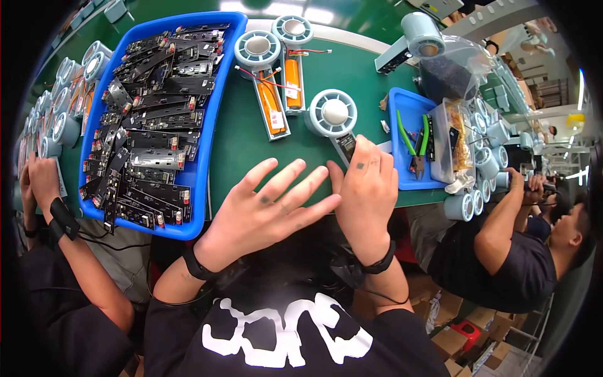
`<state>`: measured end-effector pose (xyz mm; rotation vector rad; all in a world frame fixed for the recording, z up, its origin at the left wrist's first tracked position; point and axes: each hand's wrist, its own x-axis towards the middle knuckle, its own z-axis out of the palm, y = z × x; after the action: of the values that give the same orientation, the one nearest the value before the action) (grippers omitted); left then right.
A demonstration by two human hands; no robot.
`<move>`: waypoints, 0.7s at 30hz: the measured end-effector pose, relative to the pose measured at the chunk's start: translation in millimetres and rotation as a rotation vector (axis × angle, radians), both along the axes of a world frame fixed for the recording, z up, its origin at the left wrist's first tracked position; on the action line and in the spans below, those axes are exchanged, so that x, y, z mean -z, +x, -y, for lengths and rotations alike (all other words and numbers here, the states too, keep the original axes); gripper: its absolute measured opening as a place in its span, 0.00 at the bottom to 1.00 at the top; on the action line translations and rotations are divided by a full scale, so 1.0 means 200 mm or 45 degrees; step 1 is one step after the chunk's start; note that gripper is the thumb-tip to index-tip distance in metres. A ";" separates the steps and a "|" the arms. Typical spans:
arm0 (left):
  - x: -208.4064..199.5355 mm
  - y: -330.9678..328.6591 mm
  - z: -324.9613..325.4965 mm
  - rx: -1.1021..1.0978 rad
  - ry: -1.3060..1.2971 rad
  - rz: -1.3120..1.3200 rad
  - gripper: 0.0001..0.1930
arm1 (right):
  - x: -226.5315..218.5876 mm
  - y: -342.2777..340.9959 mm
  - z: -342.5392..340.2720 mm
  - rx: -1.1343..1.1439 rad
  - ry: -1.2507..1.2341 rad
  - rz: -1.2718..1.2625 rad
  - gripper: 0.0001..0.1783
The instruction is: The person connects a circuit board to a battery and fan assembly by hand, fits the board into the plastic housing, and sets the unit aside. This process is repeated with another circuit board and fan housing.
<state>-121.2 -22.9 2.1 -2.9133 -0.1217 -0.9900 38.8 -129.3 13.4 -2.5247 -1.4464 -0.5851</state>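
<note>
My right hand (367, 200) is closed around the handle of a light-blue handheld fan (331, 113), whose round slotted head with a silver disc points away from me. A dark circuit board (345, 146) shows in the handle just above my fingers; the rest of the handle is hidden by the hand. My left hand (267, 204) hovers palm down over the near table edge with fingers spread, holding nothing, its thumb close to my right hand. Beyond it lie two more open fan bodies, one (257, 45) beside the other (293, 28), with orange batteries and loose wires.
A blue tray (209, 125) full of black circuit boards stands at left. To the right, a small blue tray (402, 176) holds green-handled cutters (414, 147), next to a clear box (461, 135) of small parts. Co-workers sit on both sides, with more fans near them.
</note>
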 end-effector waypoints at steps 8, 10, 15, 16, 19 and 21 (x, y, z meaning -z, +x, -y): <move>-0.03 -0.02 -0.03 0.133 -0.240 -0.166 0.19 | -0.06 0.09 -0.01 -0.145 -0.022 -0.303 0.20; -0.04 -0.03 -0.02 0.119 -0.271 -0.113 0.18 | -0.06 0.06 -0.01 -0.101 -0.016 -0.229 0.20; -0.08 -0.04 0.00 0.123 -0.311 -0.057 0.16 | -0.12 0.06 0.03 -0.129 -0.048 -0.267 0.25; -0.10 -0.04 0.01 0.132 -0.301 -0.045 0.16 | -0.14 0.06 0.04 -0.123 -0.039 -0.254 0.25; -0.12 -0.04 0.03 0.146 -0.338 -0.058 0.15 | -0.20 0.11 0.11 -0.377 0.115 -0.357 0.31; -0.11 -0.03 0.05 0.158 -0.349 -0.055 0.15 | -0.23 0.15 0.19 -0.346 0.194 -0.520 0.31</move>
<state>-128.1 -32.6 24.5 -3.2245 -0.0803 -0.9995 68.3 -168.3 58.7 -2.1198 -1.4835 -0.1177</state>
